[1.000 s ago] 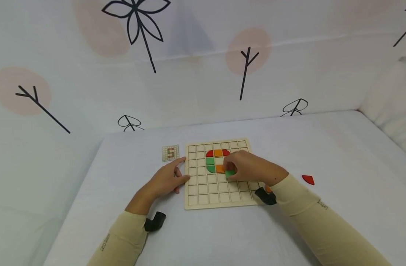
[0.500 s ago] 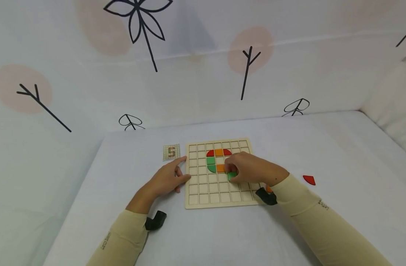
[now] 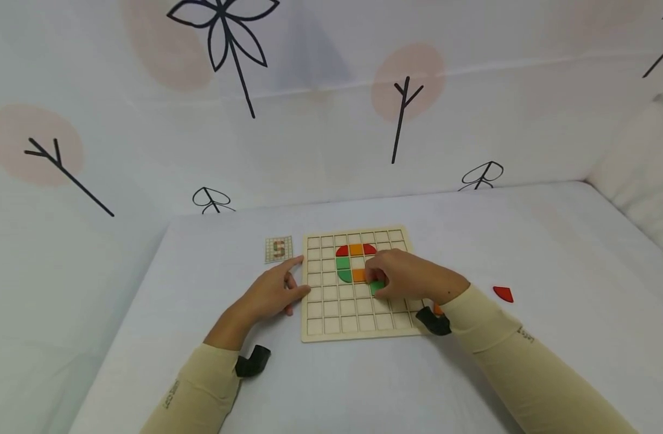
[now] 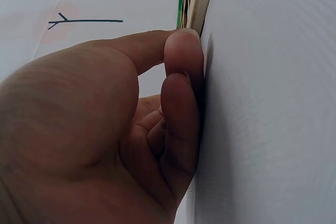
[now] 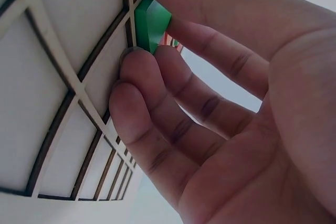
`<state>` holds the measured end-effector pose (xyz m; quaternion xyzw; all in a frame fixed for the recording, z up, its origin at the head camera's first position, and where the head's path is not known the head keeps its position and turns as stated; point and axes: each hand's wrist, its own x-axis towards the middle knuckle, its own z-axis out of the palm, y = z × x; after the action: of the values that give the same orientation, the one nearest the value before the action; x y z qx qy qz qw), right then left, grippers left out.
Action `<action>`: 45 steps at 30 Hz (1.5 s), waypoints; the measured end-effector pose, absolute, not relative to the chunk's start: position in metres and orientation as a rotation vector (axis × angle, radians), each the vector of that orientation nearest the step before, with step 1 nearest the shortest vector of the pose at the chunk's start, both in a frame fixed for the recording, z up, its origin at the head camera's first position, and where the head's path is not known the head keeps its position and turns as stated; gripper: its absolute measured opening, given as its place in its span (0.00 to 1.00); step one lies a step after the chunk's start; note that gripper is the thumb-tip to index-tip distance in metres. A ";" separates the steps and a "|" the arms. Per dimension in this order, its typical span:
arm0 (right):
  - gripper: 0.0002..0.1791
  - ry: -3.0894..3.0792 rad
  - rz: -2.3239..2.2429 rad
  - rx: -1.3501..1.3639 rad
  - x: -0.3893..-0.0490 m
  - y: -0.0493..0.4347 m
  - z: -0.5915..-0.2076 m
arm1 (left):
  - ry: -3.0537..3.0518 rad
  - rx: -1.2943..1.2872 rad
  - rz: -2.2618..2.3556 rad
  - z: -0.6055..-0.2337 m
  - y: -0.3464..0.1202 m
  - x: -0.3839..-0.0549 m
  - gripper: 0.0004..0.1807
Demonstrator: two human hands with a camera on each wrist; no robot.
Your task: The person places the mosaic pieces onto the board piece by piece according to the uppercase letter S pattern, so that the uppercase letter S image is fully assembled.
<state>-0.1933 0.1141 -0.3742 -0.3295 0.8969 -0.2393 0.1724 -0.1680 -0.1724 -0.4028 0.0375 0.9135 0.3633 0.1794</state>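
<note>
A wooden grid board [image 3: 331, 325] lies on the white cloth. My right hand [image 3: 401, 272] pinches a green tile [image 3: 377, 288] between thumb and fingers at a grid cell; in the right wrist view the green tile [image 5: 148, 23] sits tilted against the grid lines. Set in the board are red corner tiles [image 3: 342, 251], an orange square [image 3: 355, 249], a green square [image 3: 343, 263], a green rounded tile [image 3: 345, 275] and a second orange tile [image 3: 359, 275]. My left hand [image 3: 272, 292] touches the board's left edge with its extended index finger and thumb.
A small pattern card [image 3: 279, 249] showing an S shape lies left of the board. Out to the right is a loose red quarter-round tile [image 3: 503, 293]. An orange tile [image 3: 438, 309] is partly hidden beneath my right wrist. Behind the table hangs a printed cloth [image 3: 320, 150].
The green tile under my right fingers has shifted slightly right and toward me over the grid. My left hand keeps its place at the board's edge.
</note>
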 end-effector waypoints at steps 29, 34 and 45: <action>0.10 2.580 -0.631 -0.887 -0.189 0.118 -0.364 | 2.584 0.110 1.013 -0.401 -0.170 -0.167 0.41; 0.10 2.682 -0.603 -0.838 -0.185 0.133 -0.355 | 2.590 0.107 0.997 -0.401 -0.170 -0.170 0.41; 0.11 2.973 -0.655 -0.747 -0.164 0.182 -0.349 | 2.574 0.105 1.007 -0.403 -0.172 -0.170 0.42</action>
<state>-0.1642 0.1819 -0.3492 -0.2384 0.9484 -0.2090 0.0035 -0.1703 -0.1717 -0.4035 0.0372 0.9142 0.3577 0.1869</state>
